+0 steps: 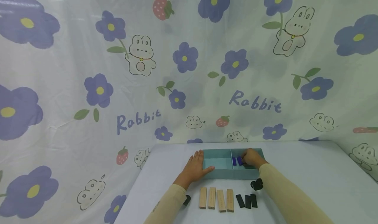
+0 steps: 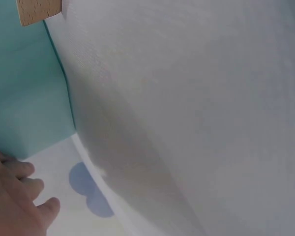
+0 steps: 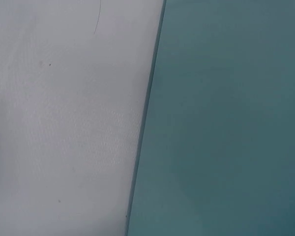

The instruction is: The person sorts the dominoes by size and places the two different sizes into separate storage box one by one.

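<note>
**Right hand (image 1: 251, 158) meets purple block (image 1: 240, 161) in a divided box (image 1: 231, 174)**

A person in cream sleeves (image 1: 287, 191) works with both hands at a pale blue-green box on a white table (image 1: 165, 171). The right hand dips into the right compartment, fingers bent, fingertips at the upper end of a tilted purple block; whether they pinch it cannot be told. A second purple block (image 1: 234, 161) stands just beside it, near the divider (image 1: 231, 159). The left hand (image 1: 193, 168) rests against the box's left end, fingers straight and gripping nothing, thumb spread along the front edge.

In front of the box, four wooden blocks (image 1: 212, 198) lie in a row, with three black blocks (image 1: 248, 201) to their right. A black object (image 1: 257, 184) sits beside the right wrist. Behind the table hangs a curtain (image 1: 200, 86) printed with purple flowers, rabbits and the word "Rabbit."
</note>
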